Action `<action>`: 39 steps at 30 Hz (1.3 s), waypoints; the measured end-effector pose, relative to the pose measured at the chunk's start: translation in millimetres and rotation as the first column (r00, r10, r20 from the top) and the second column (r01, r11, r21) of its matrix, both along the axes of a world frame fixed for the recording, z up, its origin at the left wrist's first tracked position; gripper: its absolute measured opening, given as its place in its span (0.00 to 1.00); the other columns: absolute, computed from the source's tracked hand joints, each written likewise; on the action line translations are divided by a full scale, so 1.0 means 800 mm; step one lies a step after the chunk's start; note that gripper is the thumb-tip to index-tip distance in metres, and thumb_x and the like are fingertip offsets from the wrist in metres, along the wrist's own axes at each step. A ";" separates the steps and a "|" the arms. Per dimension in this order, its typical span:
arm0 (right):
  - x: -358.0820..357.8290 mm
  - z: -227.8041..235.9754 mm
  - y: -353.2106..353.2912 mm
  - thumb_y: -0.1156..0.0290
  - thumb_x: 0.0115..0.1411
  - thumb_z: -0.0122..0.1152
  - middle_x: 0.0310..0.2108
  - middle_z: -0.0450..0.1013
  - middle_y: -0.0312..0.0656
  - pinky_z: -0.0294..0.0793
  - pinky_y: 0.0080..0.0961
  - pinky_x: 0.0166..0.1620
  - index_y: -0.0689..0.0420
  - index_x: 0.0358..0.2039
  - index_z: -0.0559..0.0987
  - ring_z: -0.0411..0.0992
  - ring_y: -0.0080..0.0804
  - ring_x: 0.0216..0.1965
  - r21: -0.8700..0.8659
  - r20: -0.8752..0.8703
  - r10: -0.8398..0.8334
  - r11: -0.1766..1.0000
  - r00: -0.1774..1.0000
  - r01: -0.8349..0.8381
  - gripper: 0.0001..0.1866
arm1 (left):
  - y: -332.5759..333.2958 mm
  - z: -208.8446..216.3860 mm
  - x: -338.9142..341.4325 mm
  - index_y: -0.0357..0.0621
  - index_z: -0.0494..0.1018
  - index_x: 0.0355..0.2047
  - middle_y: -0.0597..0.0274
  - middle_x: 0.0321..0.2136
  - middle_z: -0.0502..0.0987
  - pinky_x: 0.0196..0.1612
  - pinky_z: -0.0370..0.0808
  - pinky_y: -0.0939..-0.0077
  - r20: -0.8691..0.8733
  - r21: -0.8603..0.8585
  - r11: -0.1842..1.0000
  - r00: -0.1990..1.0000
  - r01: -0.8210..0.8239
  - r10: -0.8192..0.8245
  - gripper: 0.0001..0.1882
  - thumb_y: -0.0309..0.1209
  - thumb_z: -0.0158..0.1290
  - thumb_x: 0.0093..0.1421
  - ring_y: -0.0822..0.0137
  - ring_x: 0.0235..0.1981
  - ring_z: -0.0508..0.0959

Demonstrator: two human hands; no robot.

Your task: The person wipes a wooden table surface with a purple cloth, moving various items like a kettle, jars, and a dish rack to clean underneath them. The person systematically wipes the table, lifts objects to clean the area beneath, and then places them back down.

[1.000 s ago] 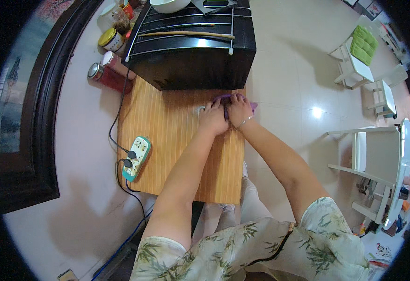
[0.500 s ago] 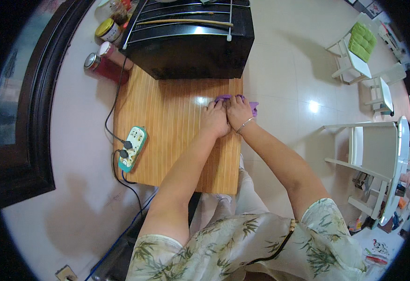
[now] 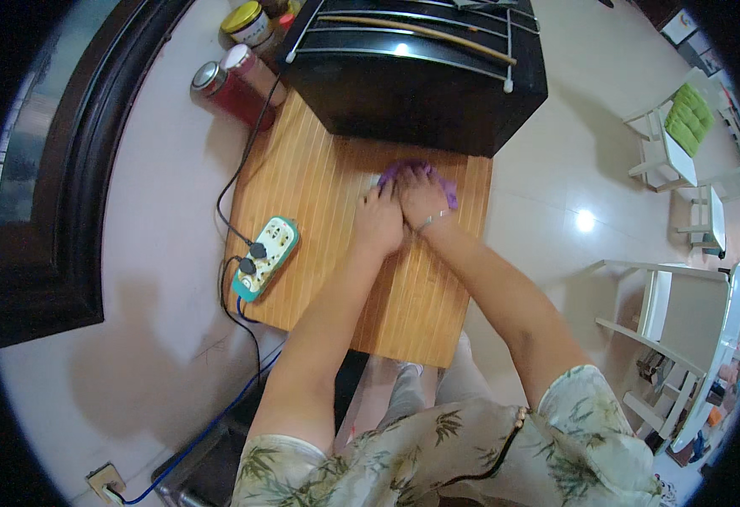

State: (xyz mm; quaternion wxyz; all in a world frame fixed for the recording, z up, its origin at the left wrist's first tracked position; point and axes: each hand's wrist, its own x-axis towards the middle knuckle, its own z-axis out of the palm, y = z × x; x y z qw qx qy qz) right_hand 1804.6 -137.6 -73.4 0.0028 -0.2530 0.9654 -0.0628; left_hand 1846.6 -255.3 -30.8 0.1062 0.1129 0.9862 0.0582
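Note:
A crumpled purple cloth (image 3: 450, 193) lies on the light wooden tabletop (image 3: 336, 296), near its right side. My right hand (image 3: 422, 194), with a thin bracelet at the wrist, presses on the cloth with its fingers over it. Close beside it, my left hand (image 3: 379, 218) rests at the cloth's left end. Its fingers are slightly bent and apart, and the fingertips touch the cloth's edge. Most of the cloth is hidden under the right hand.
A black box-shaped appliance (image 3: 421, 101) stands at the tabletop's far end, with a wire rack (image 3: 395, 52) and a chopstick (image 3: 421, 34) on top. A power strip (image 3: 266, 258) with plugged cords lies at the left. Bottles (image 3: 233, 95) stand by the wall; white chairs (image 3: 674, 152) stand right.
Both hands and the cloth have shifted left across the tabletop, away from its right edge. The whole view has turned and moved a little.

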 end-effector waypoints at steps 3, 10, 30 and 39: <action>0.021 0.014 0.003 0.70 0.58 0.46 0.60 0.64 0.48 0.61 0.37 0.62 0.62 0.55 0.70 0.62 0.45 0.60 -0.033 0.054 -0.024 0.999 0.998 0.026 0.23 | -0.009 0.000 0.011 0.35 0.66 0.56 0.53 0.63 0.61 0.60 0.61 0.51 0.030 0.111 0.991 0.997 -0.073 0.070 0.34 0.44 0.57 0.52 0.49 0.59 0.63; 0.164 0.003 0.055 0.67 0.57 0.49 0.63 0.60 0.49 0.58 0.43 0.62 0.65 0.58 0.67 0.61 0.44 0.60 -0.040 0.110 0.203 0.979 0.973 -0.199 0.29 | -0.009 0.003 0.142 0.34 0.62 0.60 0.51 0.62 0.61 0.60 0.61 0.51 0.094 0.235 0.970 0.991 0.068 -0.092 0.43 0.47 0.59 0.48 0.48 0.59 0.62; 0.010 0.038 0.019 0.68 0.58 0.47 0.60 0.64 0.46 0.60 0.41 0.61 0.61 0.55 0.70 0.63 0.42 0.59 0.109 0.093 0.041 0.993 0.995 -0.051 0.25 | 0.010 -0.010 -0.013 0.34 0.65 0.57 0.51 0.61 0.63 0.61 0.58 0.52 -0.005 0.011 1.000 1.000 0.021 -0.021 0.45 0.53 0.61 0.46 0.51 0.62 0.60; 0.112 0.010 0.139 0.69 0.59 0.46 0.63 0.60 0.48 0.52 0.40 0.66 0.62 0.60 0.66 0.59 0.45 0.62 -0.017 0.128 0.114 0.993 0.985 -0.113 0.27 | 0.047 -0.003 0.099 0.33 0.62 0.60 0.49 0.62 0.62 0.63 0.56 0.50 0.078 0.301 0.945 0.984 0.131 -0.161 0.44 0.53 0.57 0.51 0.50 0.62 0.61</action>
